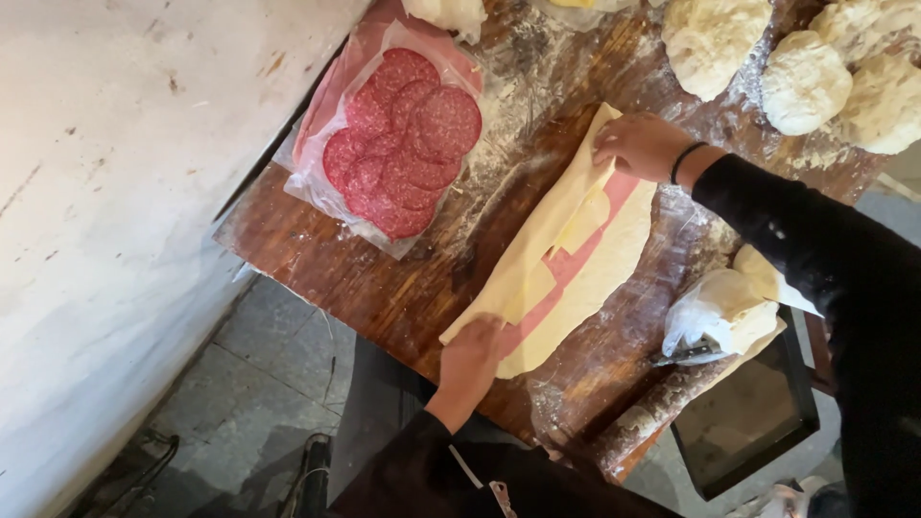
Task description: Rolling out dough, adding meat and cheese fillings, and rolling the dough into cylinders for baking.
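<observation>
Pale rolled dough sheet (576,259), half-folded over ham and cheese, pinched by left hand (470,360) and right hand (641,146) grips; salami pack (389,134) beside it on the floured tabletop (384,288).

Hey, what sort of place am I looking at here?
Probably a small kitchen or bakery prep area. A floury dark wooden table holds round pale dough balls and an open plastic pack of sliced red salami, while two hands fold a flat pale dough sheet over fillings.
</observation>
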